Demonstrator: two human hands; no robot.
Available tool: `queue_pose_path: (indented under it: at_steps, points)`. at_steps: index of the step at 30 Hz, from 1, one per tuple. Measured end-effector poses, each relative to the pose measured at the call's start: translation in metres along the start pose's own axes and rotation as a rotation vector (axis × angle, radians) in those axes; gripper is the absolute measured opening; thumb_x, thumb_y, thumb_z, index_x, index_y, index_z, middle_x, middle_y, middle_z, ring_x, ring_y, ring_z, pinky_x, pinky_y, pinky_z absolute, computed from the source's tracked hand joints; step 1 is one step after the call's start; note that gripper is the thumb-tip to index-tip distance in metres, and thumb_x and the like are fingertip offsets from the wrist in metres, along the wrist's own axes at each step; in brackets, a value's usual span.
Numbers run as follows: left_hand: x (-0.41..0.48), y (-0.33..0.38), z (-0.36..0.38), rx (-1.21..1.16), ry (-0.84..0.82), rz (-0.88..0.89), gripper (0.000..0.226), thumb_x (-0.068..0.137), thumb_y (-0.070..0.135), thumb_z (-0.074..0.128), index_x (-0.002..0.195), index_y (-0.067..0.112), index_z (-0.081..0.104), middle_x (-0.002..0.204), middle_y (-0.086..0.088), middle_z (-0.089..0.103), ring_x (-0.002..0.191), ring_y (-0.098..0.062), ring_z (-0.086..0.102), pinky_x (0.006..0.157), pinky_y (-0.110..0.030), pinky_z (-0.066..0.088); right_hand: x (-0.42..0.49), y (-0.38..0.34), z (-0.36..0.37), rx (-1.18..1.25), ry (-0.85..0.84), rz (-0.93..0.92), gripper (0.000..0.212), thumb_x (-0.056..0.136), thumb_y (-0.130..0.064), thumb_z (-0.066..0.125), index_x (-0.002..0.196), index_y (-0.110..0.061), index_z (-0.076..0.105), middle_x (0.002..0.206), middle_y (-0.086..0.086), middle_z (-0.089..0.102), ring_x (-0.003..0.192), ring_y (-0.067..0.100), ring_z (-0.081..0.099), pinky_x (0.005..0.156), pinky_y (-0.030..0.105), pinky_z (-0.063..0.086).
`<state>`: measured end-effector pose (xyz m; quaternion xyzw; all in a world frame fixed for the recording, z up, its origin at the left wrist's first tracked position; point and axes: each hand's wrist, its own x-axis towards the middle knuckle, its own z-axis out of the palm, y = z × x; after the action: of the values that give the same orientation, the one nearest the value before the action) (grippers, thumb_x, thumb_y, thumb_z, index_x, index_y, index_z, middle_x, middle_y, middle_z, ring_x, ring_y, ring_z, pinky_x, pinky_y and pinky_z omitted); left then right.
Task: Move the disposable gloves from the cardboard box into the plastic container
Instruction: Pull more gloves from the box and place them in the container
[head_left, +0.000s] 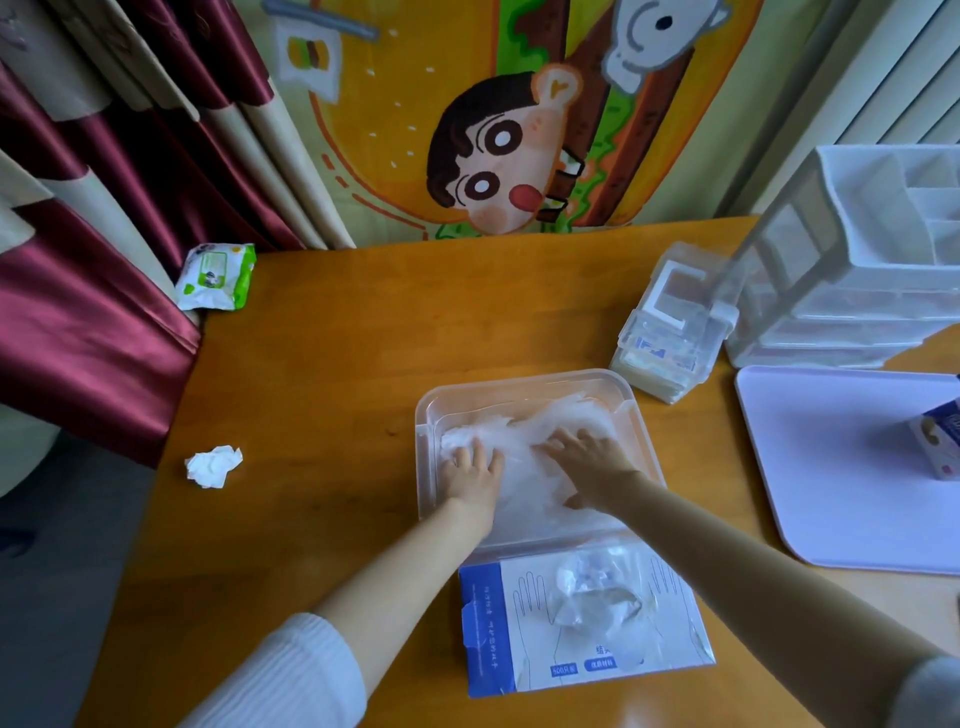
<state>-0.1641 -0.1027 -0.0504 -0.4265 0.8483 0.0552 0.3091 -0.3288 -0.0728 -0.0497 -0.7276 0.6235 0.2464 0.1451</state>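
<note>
At the near edge of the counter (337, 364), between two forearms: one cardboard box (498, 629), flat, blue and white, printed with hand outlines. In its torn top, one clear wad (597, 597) of crumpled film, seemingly gloves, not countable. Far-right corner of the box hidden behind the right forearm.

Just beyond the box, contact hard to judge: one plastic container (524, 382), clear, lidless, round-cornered. Inside, a loose heap of disposable gloves (524, 431), translucent, blurred into one mass; no telling them apart singly.

Two grips, both inside the container, on top of the heap. Left grip (475, 475): palm down, fingers straight and slightly spread, pressed flat on the heap's left part, clasping nothing. Right grip (589, 462): palm down, fingers splayed, thumb toward the near side, flat on the heap's middle, clasping nothing. Gloves directly under both palms and spilling past the fingertips toward the far wall; undersides of the palms hidden.

Left on the counter: one crumpled tissue (213, 466); farther, at the far-left corner, one pack of wipes (217, 277). Right: one pale tray (841, 467), cut off by the frame, bearing one small carton (935, 439), also cut off. Farther: one stack of small clear boxes (670, 332), count unclear, beside one white drawer organiser (857, 260), partly out of frame.
</note>
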Motion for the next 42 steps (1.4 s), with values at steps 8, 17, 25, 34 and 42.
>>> queue_pose_path:
  at_steps: [8, 17, 25, 34, 42]
  points:
    - [-0.002, -0.003, -0.005, -0.048, -0.049, 0.049, 0.081, 0.09, 0.005, 0.054, 0.152, 0.011, 0.003, 0.158, -0.02, -0.003, 0.141, -0.042, 0.018, 0.11, -0.043, 0.034, -0.001, 0.003, -0.002, 0.025, -0.017, -0.035, 0.08, 0.087, -0.036, 0.064, 0.15, -0.024, 0.014, 0.155, 0.003, 0.015, 0.138, 0.027, 0.026, 0.111, 0.037, 0.026]
    - [-0.034, -0.012, -0.047, -0.289, 0.187, 0.086, 0.05, 0.098, 0.021, 0.048, 0.145, 0.012, 0.031, 0.146, -0.011, 0.038, 0.134, -0.03, 0.035, 0.108, -0.041, 0.028, -0.057, 0.002, -0.034, 0.475, 0.378, -0.014, 0.04, 0.096, -0.019, 0.051, 0.136, -0.018, 0.047, 0.14, -0.001, 0.045, 0.126, 0.02, 0.043, 0.103, 0.033, 0.039]
    - [-0.098, 0.035, -0.036, -0.525, 0.787, 0.431, 0.026, 0.084, 0.0, 0.062, 0.107, 0.011, 0.06, 0.104, -0.004, 0.061, 0.093, -0.017, 0.059, 0.082, -0.024, 0.047, -0.132, -0.025, 0.03, 0.589, 0.644, -0.154, 0.003, 0.089, -0.026, 0.051, 0.087, -0.028, 0.053, 0.082, -0.014, 0.057, 0.057, 0.005, 0.055, 0.045, 0.016, 0.04]
    - [-0.114, 0.069, 0.029, -0.365, 0.343, 0.466, 0.035, 0.101, 0.028, 0.042, 0.134, 0.026, 0.05, 0.156, -0.006, 0.023, 0.137, -0.025, 0.03, 0.11, -0.041, 0.028, -0.144, -0.019, 0.09, 0.721, 0.435, 0.28, 0.044, 0.095, -0.033, 0.053, 0.132, -0.015, 0.039, 0.126, 0.0, 0.044, 0.115, 0.016, 0.048, 0.086, 0.023, 0.044]
    - [-0.114, 0.078, 0.033, -0.43, 0.291, 0.297, 0.035, 0.102, 0.037, 0.039, 0.116, 0.019, 0.065, 0.149, 0.003, 0.03, 0.132, -0.021, 0.028, 0.108, -0.037, 0.026, -0.135, -0.041, 0.077, 0.792, 0.306, 0.297, 0.015, 0.096, -0.034, 0.05, 0.084, -0.025, 0.048, 0.089, -0.007, 0.052, 0.085, 0.017, 0.052, 0.054, 0.02, 0.031]
